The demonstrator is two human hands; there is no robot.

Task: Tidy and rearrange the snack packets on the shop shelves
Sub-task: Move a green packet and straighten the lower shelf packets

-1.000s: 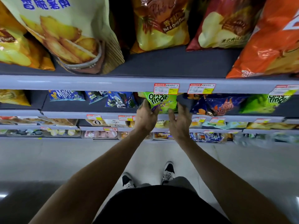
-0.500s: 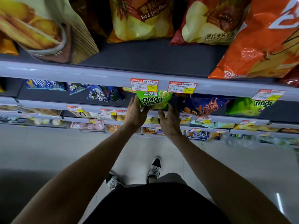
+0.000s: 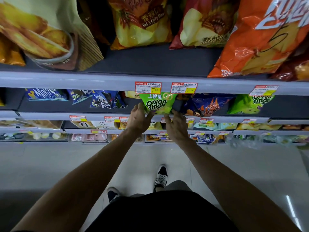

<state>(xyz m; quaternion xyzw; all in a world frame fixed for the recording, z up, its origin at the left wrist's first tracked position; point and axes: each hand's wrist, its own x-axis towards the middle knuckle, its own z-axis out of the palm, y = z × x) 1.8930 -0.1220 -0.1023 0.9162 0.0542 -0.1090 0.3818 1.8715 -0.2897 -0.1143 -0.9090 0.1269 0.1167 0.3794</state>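
While the left hand (image 3: pixel 138 119) pinches the packet (image 3: pixel 158 103) at its lower left corner, the right hand (image 3: pixel 177 128) touches the lower right; whether it grips, I cannot tell. The packet stands at the second shelf's (image 3: pixel 50 115) front, probably light, puffy and crushable, so sealed edges suit best.

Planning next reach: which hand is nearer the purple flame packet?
Right. Right hand lies just left of the purple flame packet; left hand is beyond the Onion Rings packet.
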